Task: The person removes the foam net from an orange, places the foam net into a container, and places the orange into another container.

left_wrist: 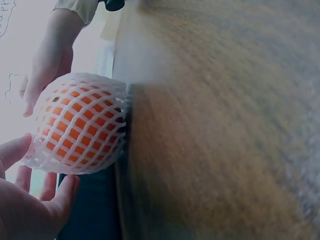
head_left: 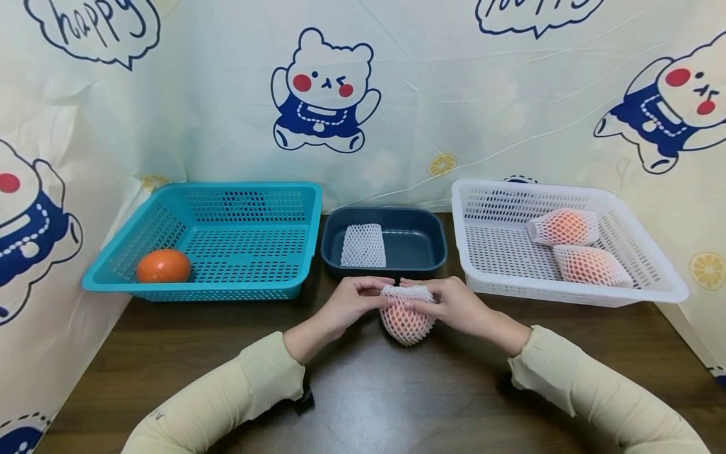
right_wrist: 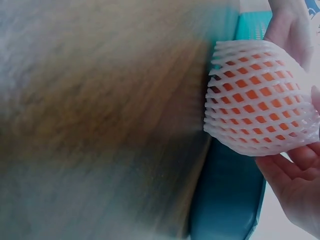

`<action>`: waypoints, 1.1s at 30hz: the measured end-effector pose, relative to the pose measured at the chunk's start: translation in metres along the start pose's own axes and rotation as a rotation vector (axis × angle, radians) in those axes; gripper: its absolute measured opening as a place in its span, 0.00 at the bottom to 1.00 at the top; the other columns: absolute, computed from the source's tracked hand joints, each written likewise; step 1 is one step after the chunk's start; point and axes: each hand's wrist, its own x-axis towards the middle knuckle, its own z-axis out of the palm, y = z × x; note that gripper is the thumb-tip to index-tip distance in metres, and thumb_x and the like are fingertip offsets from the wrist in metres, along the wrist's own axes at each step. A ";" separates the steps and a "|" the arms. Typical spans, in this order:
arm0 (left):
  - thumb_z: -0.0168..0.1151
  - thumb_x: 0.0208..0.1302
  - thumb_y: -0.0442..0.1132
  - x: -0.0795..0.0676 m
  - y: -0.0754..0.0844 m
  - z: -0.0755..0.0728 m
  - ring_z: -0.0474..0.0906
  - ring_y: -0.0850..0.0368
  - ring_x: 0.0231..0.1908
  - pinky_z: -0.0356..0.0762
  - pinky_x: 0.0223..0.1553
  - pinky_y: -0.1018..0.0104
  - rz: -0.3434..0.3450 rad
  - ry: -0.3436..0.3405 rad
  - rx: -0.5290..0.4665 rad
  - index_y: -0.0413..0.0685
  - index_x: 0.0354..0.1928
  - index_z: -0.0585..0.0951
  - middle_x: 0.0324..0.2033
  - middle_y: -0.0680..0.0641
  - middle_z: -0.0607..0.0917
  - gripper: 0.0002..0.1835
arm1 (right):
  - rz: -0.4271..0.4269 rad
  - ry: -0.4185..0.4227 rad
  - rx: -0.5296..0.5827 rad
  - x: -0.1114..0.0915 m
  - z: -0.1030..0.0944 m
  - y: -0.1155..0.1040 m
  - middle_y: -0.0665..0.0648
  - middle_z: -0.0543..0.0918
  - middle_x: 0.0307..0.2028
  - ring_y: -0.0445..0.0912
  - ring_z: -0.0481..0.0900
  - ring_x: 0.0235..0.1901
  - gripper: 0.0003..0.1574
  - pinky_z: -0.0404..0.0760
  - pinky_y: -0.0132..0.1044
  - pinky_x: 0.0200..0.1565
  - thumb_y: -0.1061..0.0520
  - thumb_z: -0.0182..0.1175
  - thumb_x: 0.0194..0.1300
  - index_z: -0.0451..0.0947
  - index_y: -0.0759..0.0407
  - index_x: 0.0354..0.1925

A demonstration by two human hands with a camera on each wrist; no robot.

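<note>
Between the two hands, in the middle of the head view, is an orange fruit point(left_wrist: 82, 127) inside a white foam net sleeve point(head_left: 407, 318). The left hand point(head_left: 354, 304) holds the sleeve's upper rim from the left, thumb on the near side and fingers behind. From the right, the right hand point(head_left: 456, 305) pinches the same rim in a like way. The net covers the fruit's lower end, which faces the person and sits close over the brown table point(head_left: 374, 403). In the right wrist view the sleeve's mesh point(right_wrist: 255, 100) is stretched round the fruit.
A dark blue tray point(head_left: 416, 243) with a flat white foam net point(head_left: 363, 246) stands just behind the hands. At left, a teal basket point(head_left: 244, 293) holds one bare orange point(head_left: 164, 265). The white basket point(head_left: 567, 296) at right contains two net-wrapped fruits point(head_left: 567, 227).
</note>
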 end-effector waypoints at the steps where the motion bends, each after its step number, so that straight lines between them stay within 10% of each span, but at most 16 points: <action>1: 0.70 0.63 0.28 0.000 0.001 0.000 0.82 0.50 0.56 0.80 0.55 0.60 0.005 -0.001 -0.008 0.29 0.48 0.86 0.56 0.40 0.85 0.12 | -0.002 0.006 0.004 0.000 0.000 0.000 0.58 0.83 0.59 0.41 0.83 0.44 0.24 0.83 0.37 0.44 0.54 0.67 0.71 0.82 0.65 0.60; 13: 0.69 0.65 0.29 -0.004 0.005 -0.004 0.83 0.61 0.38 0.81 0.46 0.63 0.079 -0.010 -0.015 0.28 0.46 0.85 0.38 0.45 0.89 0.11 | -0.047 0.101 0.014 0.001 0.003 -0.002 0.50 0.90 0.38 0.36 0.77 0.27 0.13 0.78 0.32 0.28 0.57 0.72 0.65 0.90 0.61 0.47; 25: 0.69 0.64 0.31 -0.004 0.014 -0.010 0.82 0.59 0.40 0.80 0.49 0.63 0.021 0.037 0.019 0.32 0.47 0.85 0.38 0.46 0.89 0.11 | 0.019 0.002 0.019 0.000 0.003 0.000 0.45 0.87 0.31 0.37 0.76 0.29 0.12 0.78 0.32 0.31 0.53 0.74 0.63 0.88 0.59 0.40; 33: 0.70 0.64 0.32 -0.006 0.013 -0.013 0.83 0.57 0.44 0.82 0.50 0.61 -0.011 -0.102 0.067 0.32 0.57 0.82 0.46 0.42 0.88 0.20 | -0.015 0.011 0.030 0.002 0.004 -0.002 0.42 0.84 0.27 0.37 0.73 0.26 0.08 0.74 0.31 0.27 0.53 0.74 0.63 0.88 0.57 0.36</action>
